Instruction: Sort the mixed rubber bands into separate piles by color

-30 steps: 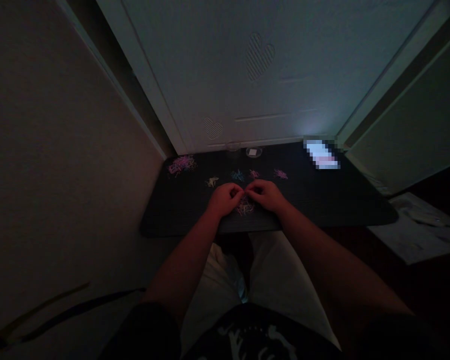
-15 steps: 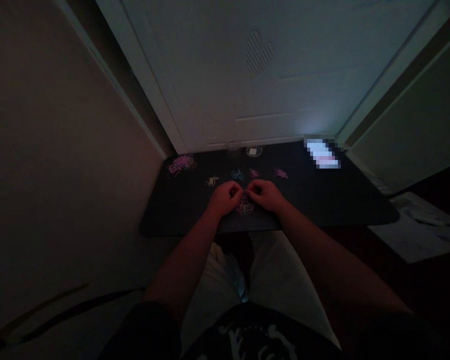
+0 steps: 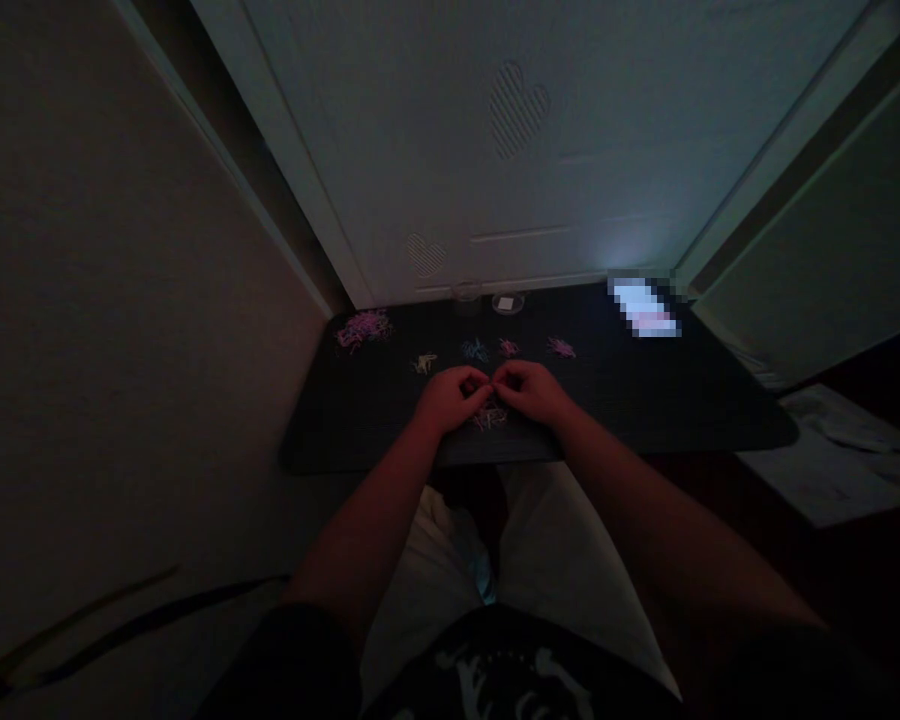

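While the left hand [image 3: 450, 398] and right hand [image 3: 532, 390] nearly meet, each in a narrow pinch, contents too dim to tell, the pile of strands [image 3: 489, 417] sits right beneath, near the front edge of the bench [image 3: 675, 395], a blue clump [image 3: 475, 350] just beyond!

I'm seeing the dark desk [image 3: 690, 400] carrying a multicolored strand heap [image 3: 364, 330], four small piles [image 3: 562, 348], near-edge pile [image 3: 489, 416], clear cup [image 3: 466, 300], bright blurred rectangle [image 3: 643, 307].

The near pile [image 3: 489, 416] is partly hidden, the glowing device [image 3: 643, 308] blurred into blocks.
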`<action>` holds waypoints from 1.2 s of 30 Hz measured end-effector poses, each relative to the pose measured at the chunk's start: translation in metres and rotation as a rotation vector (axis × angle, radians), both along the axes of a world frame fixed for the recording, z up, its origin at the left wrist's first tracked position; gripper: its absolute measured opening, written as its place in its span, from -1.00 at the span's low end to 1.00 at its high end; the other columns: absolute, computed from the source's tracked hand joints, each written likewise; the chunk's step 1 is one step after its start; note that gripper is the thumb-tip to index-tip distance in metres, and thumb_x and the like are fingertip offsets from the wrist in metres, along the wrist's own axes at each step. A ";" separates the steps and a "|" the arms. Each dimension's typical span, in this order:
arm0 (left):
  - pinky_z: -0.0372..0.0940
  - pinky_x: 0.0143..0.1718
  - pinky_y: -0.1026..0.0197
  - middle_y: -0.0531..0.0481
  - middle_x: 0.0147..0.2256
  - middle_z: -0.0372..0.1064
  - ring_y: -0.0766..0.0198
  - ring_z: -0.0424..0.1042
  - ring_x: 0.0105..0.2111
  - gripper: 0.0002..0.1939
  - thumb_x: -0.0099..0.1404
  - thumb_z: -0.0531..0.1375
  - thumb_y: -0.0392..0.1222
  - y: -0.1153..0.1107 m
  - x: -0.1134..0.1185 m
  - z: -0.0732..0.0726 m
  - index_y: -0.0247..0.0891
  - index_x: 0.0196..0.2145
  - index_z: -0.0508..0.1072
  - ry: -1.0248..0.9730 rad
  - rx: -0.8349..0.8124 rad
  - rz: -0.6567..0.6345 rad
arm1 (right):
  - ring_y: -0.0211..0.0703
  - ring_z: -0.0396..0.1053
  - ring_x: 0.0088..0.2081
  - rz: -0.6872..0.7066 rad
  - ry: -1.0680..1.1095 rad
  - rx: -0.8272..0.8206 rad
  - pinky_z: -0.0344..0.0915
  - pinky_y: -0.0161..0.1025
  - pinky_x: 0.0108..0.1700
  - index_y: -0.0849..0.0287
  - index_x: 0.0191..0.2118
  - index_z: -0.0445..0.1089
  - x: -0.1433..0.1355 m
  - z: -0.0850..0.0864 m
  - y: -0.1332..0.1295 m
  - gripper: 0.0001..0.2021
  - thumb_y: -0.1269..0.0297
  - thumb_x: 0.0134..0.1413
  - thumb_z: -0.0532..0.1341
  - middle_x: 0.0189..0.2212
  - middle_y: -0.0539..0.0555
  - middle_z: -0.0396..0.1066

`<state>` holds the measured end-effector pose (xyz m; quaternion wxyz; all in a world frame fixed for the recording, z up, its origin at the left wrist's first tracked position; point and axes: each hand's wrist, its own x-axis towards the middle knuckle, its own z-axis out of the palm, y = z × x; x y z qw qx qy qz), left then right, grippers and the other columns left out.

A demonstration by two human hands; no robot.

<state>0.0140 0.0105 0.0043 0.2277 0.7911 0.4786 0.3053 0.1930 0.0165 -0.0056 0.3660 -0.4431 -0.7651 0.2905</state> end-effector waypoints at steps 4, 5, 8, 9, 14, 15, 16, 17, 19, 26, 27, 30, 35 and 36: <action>0.24 -0.38 0.28 0.02 -0.42 0.44 0.32 0.36 -0.41 -0.85 0.16 0.14 -0.17 0.001 0.000 -0.001 -0.26 -0.38 0.47 0.010 0.017 -0.001 | -0.31 0.22 -0.52 0.004 0.004 0.012 0.12 -0.35 -0.46 0.21 -0.44 0.40 0.000 -0.001 0.000 -0.91 0.32 -0.09 0.17 -0.57 -0.02 0.33; 0.23 -0.38 0.29 0.03 -0.43 0.43 0.33 0.36 -0.42 -0.85 0.16 0.14 -0.18 0.001 -0.001 -0.002 -0.26 -0.38 0.47 0.007 0.024 -0.003 | -0.31 0.22 -0.51 0.005 0.005 0.015 0.13 -0.35 -0.46 0.21 -0.44 0.40 0.000 -0.001 0.000 -0.91 0.32 -0.09 0.17 -0.56 -0.02 0.33; 0.23 -0.38 0.29 0.03 -0.45 0.42 0.33 0.35 -0.43 -0.87 0.15 0.14 -0.19 0.002 -0.001 -0.003 -0.27 -0.39 0.46 -0.011 0.036 -0.007 | -0.29 0.24 -0.50 -0.002 0.012 0.023 0.14 -0.34 -0.43 0.21 -0.44 0.41 0.000 -0.001 0.001 -0.90 0.32 -0.07 0.16 -0.54 0.00 0.35; 0.22 -0.38 0.29 0.03 -0.45 0.42 0.33 0.35 -0.42 -0.87 0.15 0.14 -0.20 0.002 -0.001 -0.003 -0.27 -0.39 0.46 -0.014 0.037 -0.006 | -0.29 0.24 -0.49 -0.006 0.018 0.023 0.15 -0.33 -0.42 0.21 -0.44 0.41 0.000 -0.001 0.001 -0.89 0.32 -0.06 0.16 -0.53 0.00 0.36; 0.23 -0.35 0.27 0.02 -0.43 0.42 0.32 0.35 -0.41 -0.87 0.16 0.15 -0.18 0.003 -0.001 -0.004 -0.26 -0.38 0.45 -0.073 0.038 0.023 | -0.26 0.26 -0.47 -0.060 0.098 -0.007 0.17 -0.31 -0.39 0.21 -0.46 0.40 0.002 0.002 0.002 -0.89 0.29 -0.06 0.17 -0.53 0.01 0.37; 0.23 -0.35 0.28 0.02 -0.42 0.42 0.32 0.36 -0.41 -0.87 0.17 0.15 -0.17 0.004 -0.001 -0.004 -0.27 -0.38 0.45 -0.106 0.032 0.039 | -0.27 0.25 -0.48 -0.082 0.128 -0.019 0.16 -0.31 -0.40 0.21 -0.47 0.39 0.003 0.003 0.002 -0.89 0.29 -0.07 0.18 -0.54 0.00 0.36; 0.24 -0.36 0.28 0.02 -0.42 0.42 0.33 0.36 -0.41 -0.86 0.17 0.15 -0.16 0.005 -0.001 -0.004 -0.27 -0.38 0.45 -0.147 0.023 0.059 | -0.28 0.24 -0.50 -0.106 0.161 -0.034 0.15 -0.31 -0.42 0.21 -0.48 0.38 0.004 0.003 0.003 -0.89 0.28 -0.07 0.18 -0.56 -0.01 0.34; 0.24 -0.36 0.28 0.02 -0.42 0.42 0.33 0.36 -0.42 -0.86 0.17 0.16 -0.16 0.006 -0.002 -0.005 -0.27 -0.38 0.45 -0.192 0.015 0.084 | -0.28 0.23 -0.52 -0.126 0.198 -0.049 0.14 -0.31 -0.43 0.21 -0.50 0.37 0.005 0.003 0.003 -0.88 0.27 -0.08 0.19 -0.58 -0.02 0.32; 0.25 -0.37 0.28 0.02 -0.42 0.42 0.34 0.36 -0.42 -0.85 0.16 0.17 -0.15 0.008 -0.004 -0.006 -0.28 -0.38 0.45 -0.286 0.007 0.141 | -0.30 0.20 -0.54 -0.164 0.275 -0.079 0.12 -0.31 -0.46 0.20 -0.52 0.33 0.006 0.002 0.005 -0.87 0.26 -0.09 0.19 -0.61 -0.04 0.28; 0.27 -0.35 0.27 0.02 -0.44 0.41 0.33 0.37 -0.43 -0.83 0.15 0.18 -0.12 0.012 -0.010 -0.008 -0.30 -0.40 0.43 -0.510 0.010 0.275 | -0.29 0.19 -0.53 -0.215 0.314 -0.097 0.12 -0.31 -0.45 0.19 -0.52 0.30 0.006 -0.001 0.006 -0.86 0.25 -0.07 0.18 -0.61 -0.05 0.25; 0.27 -0.36 0.27 0.01 -0.43 0.41 0.33 0.37 -0.43 -0.83 0.15 0.18 -0.12 0.011 -0.009 -0.008 -0.29 -0.40 0.44 -0.472 0.006 0.251 | -0.28 0.22 -0.51 -0.198 0.279 -0.088 0.14 -0.31 -0.44 0.19 -0.51 0.32 0.005 -0.001 0.006 -0.87 0.25 -0.06 0.17 -0.58 -0.04 0.28; 0.26 -0.38 0.28 0.01 -0.42 0.42 0.32 0.37 -0.43 -0.85 0.16 0.17 -0.14 0.007 -0.006 -0.007 -0.27 -0.40 0.45 -0.274 -0.013 0.094 | -0.25 0.27 -0.45 -0.121 0.137 -0.007 0.18 -0.29 -0.37 0.19 -0.48 0.36 0.002 -0.001 0.003 -0.89 0.28 -0.04 0.16 -0.51 0.00 0.35; 0.24 -0.39 0.28 0.02 -0.42 0.42 0.33 0.36 -0.43 -0.86 0.17 0.15 -0.16 0.003 -0.003 -0.006 -0.25 -0.38 0.45 -0.123 0.009 0.042 | -0.25 0.28 -0.43 -0.124 0.118 0.013 0.19 -0.30 -0.36 0.19 -0.45 0.40 -0.001 0.000 0.002 -0.88 0.28 -0.03 0.15 -0.49 0.02 0.38; 0.24 -0.39 0.28 0.02 -0.41 0.42 0.33 0.36 -0.42 -0.86 0.17 0.15 -0.15 0.003 -0.004 -0.006 -0.26 -0.38 0.44 -0.134 0.013 0.063 | -0.25 0.28 -0.44 -0.166 0.158 -0.003 0.19 -0.30 -0.37 0.20 -0.45 0.39 0.000 0.000 0.003 -0.87 0.26 -0.04 0.16 -0.50 0.02 0.38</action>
